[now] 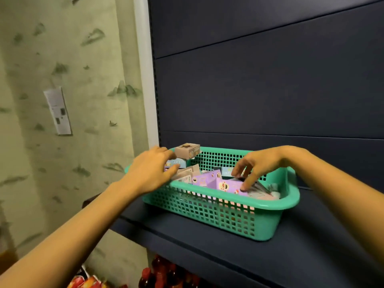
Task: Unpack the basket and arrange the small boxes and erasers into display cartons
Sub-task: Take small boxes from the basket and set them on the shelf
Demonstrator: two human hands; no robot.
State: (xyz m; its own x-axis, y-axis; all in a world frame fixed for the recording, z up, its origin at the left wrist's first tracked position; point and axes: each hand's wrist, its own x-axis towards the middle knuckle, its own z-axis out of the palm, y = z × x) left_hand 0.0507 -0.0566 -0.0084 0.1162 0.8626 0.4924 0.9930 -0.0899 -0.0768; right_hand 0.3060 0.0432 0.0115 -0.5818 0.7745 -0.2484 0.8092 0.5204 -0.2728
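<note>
The green basket [218, 213] sits on a dark blue shelf [311, 256], and both hands reach over it from the near side. Its long side runs from left to right, with the right end a bit closer to the person. All the little things are inside it.

At the far left corner, a small brown box [187, 151] sits on top of a pale blue box [176, 163]. The left hand [149, 173] is right next to these two, so it is the nearer hand for them. Its fingers [169, 155] are spread apart and point at the boxes. The hand is blurry, so I cannot tell if it touches them. It is not holding anything.

The right hand [259, 163] hangs over the right half of the basket. Just under it lies a purple carton [228, 185]. The fingers bend down like a claw, and the thumb tip rests on the purple carton. There is a gap between the thumb and the other fingers, so nothing is pinched yet.

I think the next move is to close a hand on one box and lift it straight up and out.
</note>
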